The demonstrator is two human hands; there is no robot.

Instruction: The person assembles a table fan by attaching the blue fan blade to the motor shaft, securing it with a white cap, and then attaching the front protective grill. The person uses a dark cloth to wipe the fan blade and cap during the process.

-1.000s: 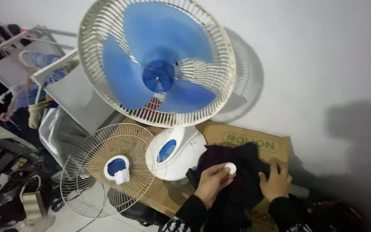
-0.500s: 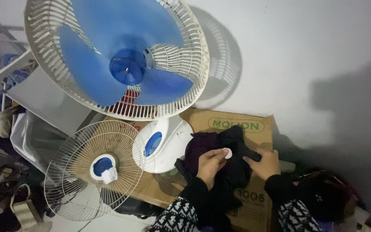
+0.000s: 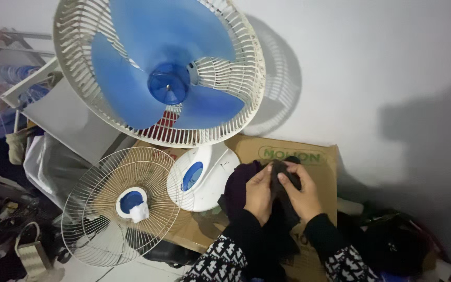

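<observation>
1. Your left hand [image 3: 259, 190] and right hand [image 3: 299, 194] meet over a dark cloth [image 3: 284, 209], the fingers of both curled and clamped on a bunched fold of it.
2. The dark cloth lies on a brown cardboard box [image 3: 319, 156] against the white wall [image 3: 382, 68], at the near right of the scene.
3. Just left of your hands, the white fan base [image 3: 210, 180] with its blue oval panel rests on the same box.
4. Above it, at the far left, the 3 blue blades [image 3: 168, 83] show inside the rear grille [image 3: 236, 112], uncovered.
5. The detached front grille [image 3: 121, 206] lies at the near left, beside the box.
</observation>
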